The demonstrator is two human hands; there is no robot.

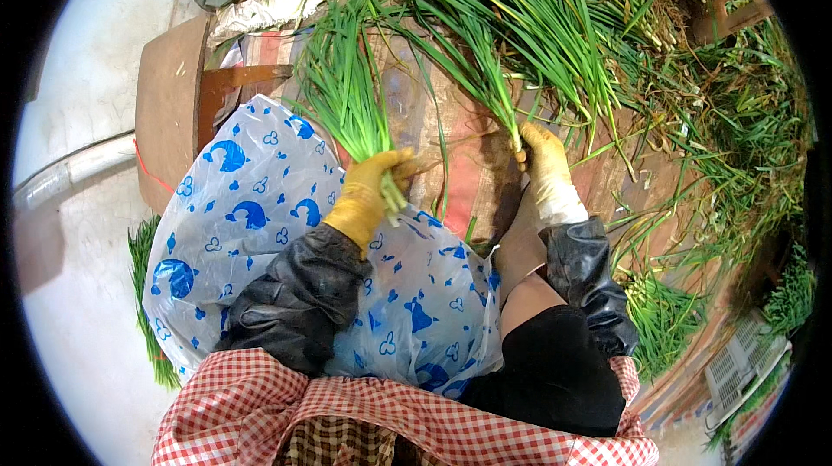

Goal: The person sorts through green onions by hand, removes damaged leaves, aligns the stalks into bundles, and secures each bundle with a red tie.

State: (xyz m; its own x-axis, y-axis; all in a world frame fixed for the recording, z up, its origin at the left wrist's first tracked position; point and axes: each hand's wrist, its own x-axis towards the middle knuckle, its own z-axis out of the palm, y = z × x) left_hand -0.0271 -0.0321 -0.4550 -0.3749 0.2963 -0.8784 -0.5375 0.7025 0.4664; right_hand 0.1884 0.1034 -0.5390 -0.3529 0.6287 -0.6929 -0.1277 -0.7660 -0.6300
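My left hand (368, 189), in a yellow work glove, is wrapped round a bunch of green chives (351, 98) close to the pale stem ends. The leaves fan out away from me and the cut-looking ends poke out below the fist. To the right, my right hand (544, 154), gloved the same way, pinches the base of a thinner clump of chives (487, 89). Its leaves trail to the upper left over the large loose heap of chives (537, 7). A blurred dry strand lies between the two hands.
A plastic sheet with blue prints (260, 206) covers my lap. Trimmed leaves and roots (737, 128) lie heaped at the right. Another chive bundle (663, 319) sits by my right sleeve, another (149, 293) on the floor at left. A brown board (169, 111) stands at the left.
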